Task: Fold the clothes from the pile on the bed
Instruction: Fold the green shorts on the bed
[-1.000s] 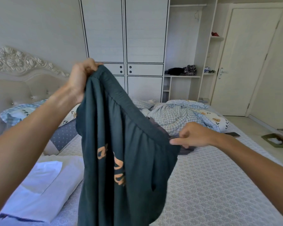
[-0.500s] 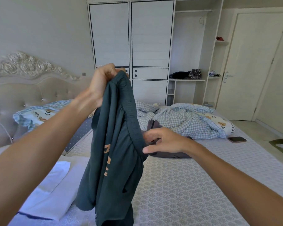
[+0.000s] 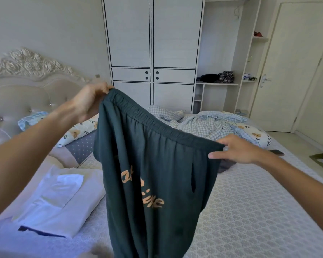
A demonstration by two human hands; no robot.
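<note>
Dark green trousers (image 3: 153, 174) with orange lettering and an elastic waistband hang in the air over the bed (image 3: 250, 202). My left hand (image 3: 90, 103) grips the waistband's left end, raised high. My right hand (image 3: 237, 148) pinches the waistband's right end, lower and to the right. The waistband is stretched between them. A dark grey garment (image 3: 227, 164) lies on the bed behind the trousers, mostly hidden. Folded white clothes (image 3: 62, 200) lie at the left on the bed.
A crumpled checked blanket (image 3: 209, 125) and pillows (image 3: 78, 133) lie at the bed's far side. A phone (image 3: 277, 152) rests near the right edge. A white wardrobe (image 3: 153, 53) with open shelves stands behind, a door (image 3: 287, 71) to the right.
My right hand moved right along the waistband and pulled it out wide. The trousers went from bunched to spread, with the lettering now facing me.
</note>
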